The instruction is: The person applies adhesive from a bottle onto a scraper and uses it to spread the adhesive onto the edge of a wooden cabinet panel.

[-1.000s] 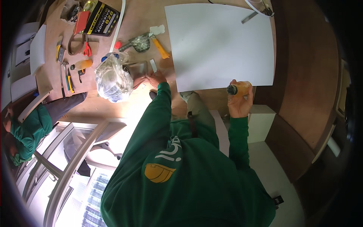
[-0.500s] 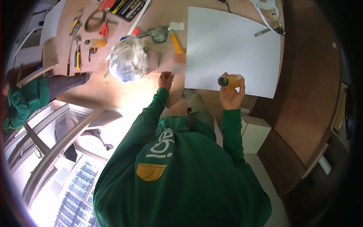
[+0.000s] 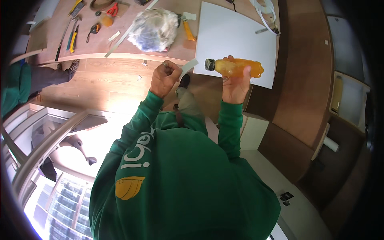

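In my right hand (image 3: pixel 235 86) lies a clear plastic bottle of orange-amber liquid (image 3: pixel 244 68), held sideways with its dark, smeared cap pointing left. My fingers wrap it from behind and the thumb presses on its front. My left hand (image 3: pixel 165 78) pinches a short pale strip (image 3: pixel 189 67) between thumb and fingertips; its free end points up and right toward the bottle cap, apart from it. Beyond the bottle a large white board (image 3: pixel 236 36) lies on the workbench (image 3: pixel 120 26). The strip's material cannot be made out.
On the bench are a crumpled clear plastic bundle (image 3: pixel 154 30), a yellow-handled tool (image 3: pixel 188 30), a tape measure (image 3: pixel 95 29), pliers (image 3: pixel 74 42), red scissors (image 3: pixel 113 10) and another orange bottle (image 3: pixel 106 21). A white coil (image 3: pixel 264 12) sits at the board's far right. Another person's leg (image 3: pixel 50 75) shows at left.
Both hands have come up closer to the view. The bottle has turned from end-on to lying sideways, and the strip now shows clearly. The bench has shifted up and left in view.
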Demonstrator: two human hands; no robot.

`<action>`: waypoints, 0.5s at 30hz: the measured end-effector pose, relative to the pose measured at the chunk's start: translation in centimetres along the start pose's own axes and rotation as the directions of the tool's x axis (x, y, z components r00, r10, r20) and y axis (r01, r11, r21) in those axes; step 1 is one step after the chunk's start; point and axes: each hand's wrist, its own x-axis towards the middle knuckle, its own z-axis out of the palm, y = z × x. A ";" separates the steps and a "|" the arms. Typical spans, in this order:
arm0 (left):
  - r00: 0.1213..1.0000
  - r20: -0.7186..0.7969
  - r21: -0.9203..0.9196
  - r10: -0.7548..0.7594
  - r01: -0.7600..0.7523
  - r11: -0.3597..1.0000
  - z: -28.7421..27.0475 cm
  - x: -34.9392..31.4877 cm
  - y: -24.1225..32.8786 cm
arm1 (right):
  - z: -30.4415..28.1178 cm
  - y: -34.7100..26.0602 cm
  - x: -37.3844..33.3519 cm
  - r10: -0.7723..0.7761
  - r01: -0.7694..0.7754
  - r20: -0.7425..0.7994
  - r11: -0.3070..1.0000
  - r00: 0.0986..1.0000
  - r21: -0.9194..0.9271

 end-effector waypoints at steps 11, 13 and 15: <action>0.974 0.008 -0.080 0.226 -0.224 0.971 -2.9 -7.4 5.8 | 6.9 -0.6 -8.1 -0.194 0.210 0.156 0.973 0.968 -0.092; 0.977 0.014 -0.085 0.214 -0.213 0.973 -3.4 -8.3 6.3 | 7.9 -0.9 -9.2 -0.230 0.254 0.184 0.960 0.956 -0.120; 0.968 0.020 -0.102 0.249 -0.246 0.964 -3.8 -9.0 6.7 | 9.1 -1.1 -10.4 -0.325 0.370 0.223 0.906 0.919 -0.206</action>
